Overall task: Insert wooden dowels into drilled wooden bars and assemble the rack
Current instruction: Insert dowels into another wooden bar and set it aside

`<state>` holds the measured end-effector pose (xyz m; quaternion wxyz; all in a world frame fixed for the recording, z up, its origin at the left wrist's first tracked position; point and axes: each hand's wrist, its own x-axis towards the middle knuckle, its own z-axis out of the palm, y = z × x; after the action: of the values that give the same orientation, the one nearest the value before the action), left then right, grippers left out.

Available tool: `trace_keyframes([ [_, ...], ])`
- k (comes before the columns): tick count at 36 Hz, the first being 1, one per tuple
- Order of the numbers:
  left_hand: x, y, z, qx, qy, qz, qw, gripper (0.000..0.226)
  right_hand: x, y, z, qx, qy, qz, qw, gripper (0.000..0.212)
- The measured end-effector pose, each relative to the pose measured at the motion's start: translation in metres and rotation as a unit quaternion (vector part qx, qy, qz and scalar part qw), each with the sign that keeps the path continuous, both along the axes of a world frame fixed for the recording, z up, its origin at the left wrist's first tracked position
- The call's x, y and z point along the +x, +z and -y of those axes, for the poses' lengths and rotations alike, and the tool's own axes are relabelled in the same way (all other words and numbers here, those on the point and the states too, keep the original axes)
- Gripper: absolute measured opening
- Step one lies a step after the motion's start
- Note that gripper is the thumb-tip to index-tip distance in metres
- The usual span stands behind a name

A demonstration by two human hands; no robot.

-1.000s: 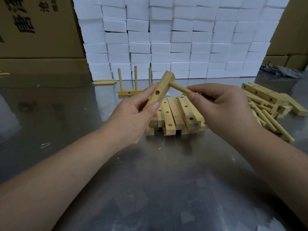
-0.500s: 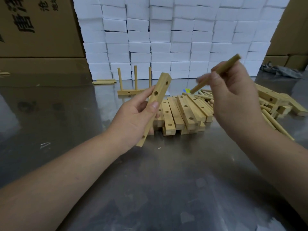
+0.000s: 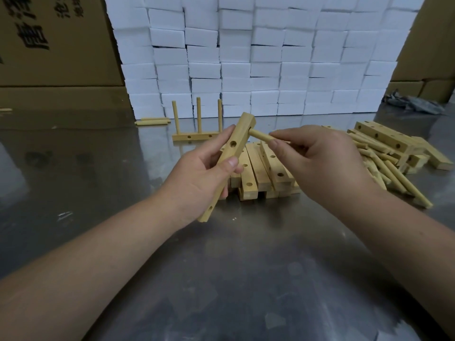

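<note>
Wooden bar (image 3: 229, 163) is gripped tilted by left hand (image 3: 202, 173) above steel tabletop (image 3: 221, 279). Dowel (image 3: 261, 135) is pinched by right hand (image 3: 317, 163), its tip at the bar's top hole.

Pale matt wooden bar (image 3: 230, 159) and dowel (image 3: 261, 135); glossy, scuffed metal surface (image 3: 221, 279); matt brown cardboard boxes (image 3: 56, 45) at ten o'clock; white foam blocks (image 3: 270, 57).
</note>
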<state>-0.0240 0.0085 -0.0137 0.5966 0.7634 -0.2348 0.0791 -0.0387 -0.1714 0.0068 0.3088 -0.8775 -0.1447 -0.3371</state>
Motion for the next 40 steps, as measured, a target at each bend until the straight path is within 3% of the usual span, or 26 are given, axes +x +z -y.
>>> trace_keyframes([
  [4, -0.001, 0.001, 0.000, 0.001, -0.010, 0.003, 1.000, 0.049, 0.000, 0.000, 0.001, 0.034, -0.001, -0.011, 0.999, 0.023],
  [9, -0.001, 0.001, -0.001, 0.013, -0.020, 0.005, 1.000, 0.048, -0.001, 0.002, 0.000, 0.020, 0.008, -0.017, 1.000, 0.009],
  [17, 0.000, 0.001, -0.001, 0.017, -0.023, 0.010, 1.000, 0.034, -0.002, -0.001, -0.001, 0.008, 0.017, 0.001, 1.000, 0.014],
  [23, 0.003, -0.001, -0.003, 0.000, -0.038, -0.023, 0.999, 0.038, -0.001, 0.000, -0.001, -0.022, 0.020, -0.004, 1.000, 0.016],
  [34, -0.001, 0.009, -0.001, -0.009, -0.049, -0.056, 0.997, 0.034, -0.004, 0.003, 0.000, -0.105, 0.005, 0.128, 0.986, 0.015],
  [40, -0.002, 0.012, -0.002, 0.009, -0.040, -0.053, 0.998, 0.037, -0.004, 0.000, 0.000, -0.088, 0.017, 0.115, 0.989, 0.018],
])
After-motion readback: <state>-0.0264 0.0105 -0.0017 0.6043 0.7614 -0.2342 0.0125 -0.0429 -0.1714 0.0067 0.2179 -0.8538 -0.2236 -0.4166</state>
